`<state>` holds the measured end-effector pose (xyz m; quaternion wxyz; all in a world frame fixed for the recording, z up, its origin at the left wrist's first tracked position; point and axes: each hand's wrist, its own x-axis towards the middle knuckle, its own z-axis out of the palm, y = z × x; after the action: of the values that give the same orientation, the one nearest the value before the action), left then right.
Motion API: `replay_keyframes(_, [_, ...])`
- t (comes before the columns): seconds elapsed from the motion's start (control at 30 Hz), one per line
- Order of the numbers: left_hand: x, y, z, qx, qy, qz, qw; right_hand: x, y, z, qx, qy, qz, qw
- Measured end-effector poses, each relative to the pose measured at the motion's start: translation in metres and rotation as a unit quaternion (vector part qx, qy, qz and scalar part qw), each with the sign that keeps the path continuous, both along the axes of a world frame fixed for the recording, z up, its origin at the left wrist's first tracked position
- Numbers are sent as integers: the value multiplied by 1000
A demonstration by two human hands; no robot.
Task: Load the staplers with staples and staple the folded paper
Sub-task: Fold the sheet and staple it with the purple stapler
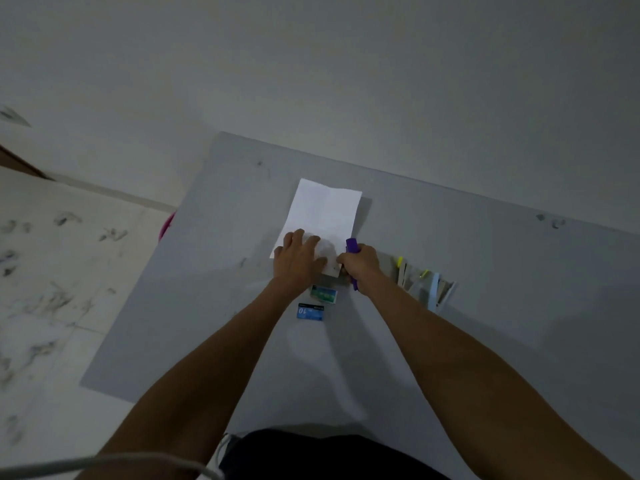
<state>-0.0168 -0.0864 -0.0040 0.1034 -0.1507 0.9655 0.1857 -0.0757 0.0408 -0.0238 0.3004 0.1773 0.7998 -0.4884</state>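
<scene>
Stapling step, judging by the grip. Nearest, two staple boxes: blue box [310, 312], green box [323, 294] just beyond it, both just below the folded paper [322, 213]. Left hand [299, 259] flat, open, pinning the paper's near edge on the surface [450, 271]. Right hand [358, 263] closed around one purple stapler [352, 249] at the paper's near right corner. Next: squeeze squarely. More pale staplers right of the paper, count unclear.

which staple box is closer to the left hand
The green staple box, just under the left hand's wrist; the blue staple box lies nearer the person.
</scene>
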Motion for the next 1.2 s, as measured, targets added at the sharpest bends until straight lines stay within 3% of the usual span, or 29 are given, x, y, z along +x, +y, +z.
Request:
replay_keyframes(0.13, [-3, 3, -11, 22, -48, -11, 999, 0, 7, -5, -10, -3, -27, 1000])
replay_keyframes(0.33, [-4, 4, -17, 16, -41, -15, 999, -13, 21, 7, -48, -6, -122, 991])
replay_keyframes(0.5, [-4, 5, -16, 12, -47, -15, 999, -17, 27, 11, 99, 82, -25, 991])
replay_keyframes(0.7, [-5, 6, -15, 9, -47, -19, 999, 0, 28, 9, 284, 135, 103, 944])
replay_keyframes(1.1, [-6, 7, -17, 9, -49, -16, 999, -5, 30, 14, 238, 125, 114, 956])
replay_keyframes(1.2, [-5, 6, -18, 9, -54, -17, 998, -4, 40, 19, 255, 174, 110, 945])
